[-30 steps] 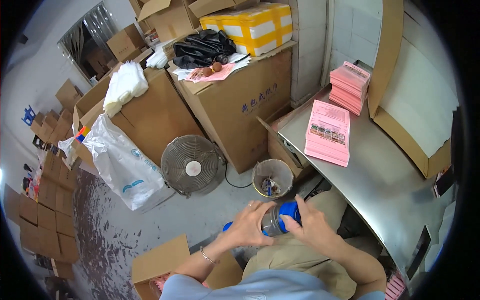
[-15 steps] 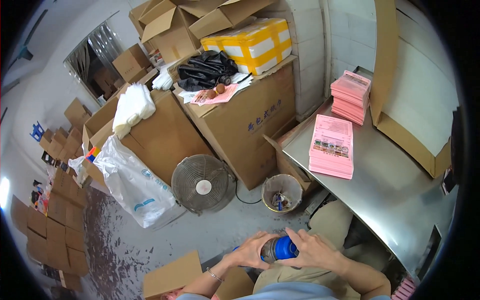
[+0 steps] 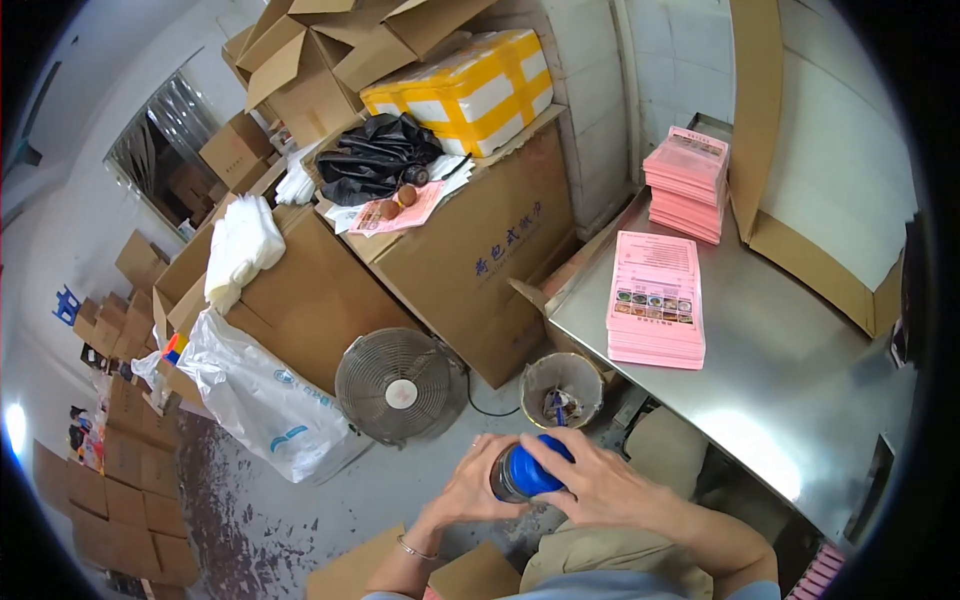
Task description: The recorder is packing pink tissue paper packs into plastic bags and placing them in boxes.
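Note:
A clear-walled bottle with a wide blue lid (image 3: 532, 467) is held between my two hands above my lap. My left hand (image 3: 468, 487) wraps round the bottle's body, a bracelet on that wrist. My right hand (image 3: 605, 482) grips the blue lid, its fingers over the top and side. Most of the bottle's body is hidden by my fingers, and what is inside cannot be made out. The bottle leans, with its lid end toward my right hand.
To the right stands a metal table (image 3: 770, 400) with stacked pink printed sheets (image 3: 655, 300). Ahead on the floor are a waste bin (image 3: 562, 390), a round fan (image 3: 400, 388) and a white plastic bag (image 3: 265, 400). Behind them stands a large cardboard box (image 3: 490, 260). An open carton (image 3: 475, 575) is beside my legs.
Both hands have moved a little up and left with the bottle. My right hand has shifted further over the lid. The whole view has also shifted slightly.

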Motion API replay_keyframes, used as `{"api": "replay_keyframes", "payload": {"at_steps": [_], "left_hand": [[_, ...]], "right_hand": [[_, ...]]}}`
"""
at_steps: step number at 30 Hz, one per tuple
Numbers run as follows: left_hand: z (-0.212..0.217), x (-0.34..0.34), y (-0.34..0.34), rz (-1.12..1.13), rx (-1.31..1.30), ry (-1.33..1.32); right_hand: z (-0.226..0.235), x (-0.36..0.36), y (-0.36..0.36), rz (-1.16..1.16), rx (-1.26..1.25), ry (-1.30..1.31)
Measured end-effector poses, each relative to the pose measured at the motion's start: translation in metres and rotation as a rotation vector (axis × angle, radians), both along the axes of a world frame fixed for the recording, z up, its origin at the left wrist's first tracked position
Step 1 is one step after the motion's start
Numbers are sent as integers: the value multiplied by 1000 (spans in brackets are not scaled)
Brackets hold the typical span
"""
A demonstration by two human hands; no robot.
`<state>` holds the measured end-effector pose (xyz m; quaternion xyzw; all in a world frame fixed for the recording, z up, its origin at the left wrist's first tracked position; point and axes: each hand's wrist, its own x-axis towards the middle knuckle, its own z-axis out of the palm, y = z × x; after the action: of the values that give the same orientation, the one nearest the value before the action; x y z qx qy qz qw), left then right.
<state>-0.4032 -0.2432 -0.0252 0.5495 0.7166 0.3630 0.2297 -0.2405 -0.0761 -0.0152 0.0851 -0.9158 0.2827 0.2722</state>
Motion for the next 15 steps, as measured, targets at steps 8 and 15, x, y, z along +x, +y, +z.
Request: {"api": "replay_keyframes", "payload": {"at_steps": [8,15], "left_hand": [[-7,-5,6,10,-26,124],[110,-135,25,578,551,-213]], "right_hand": [[36,-26,-7,-352,-236,-833],[35,51,24,-76,-565,-286]]}}
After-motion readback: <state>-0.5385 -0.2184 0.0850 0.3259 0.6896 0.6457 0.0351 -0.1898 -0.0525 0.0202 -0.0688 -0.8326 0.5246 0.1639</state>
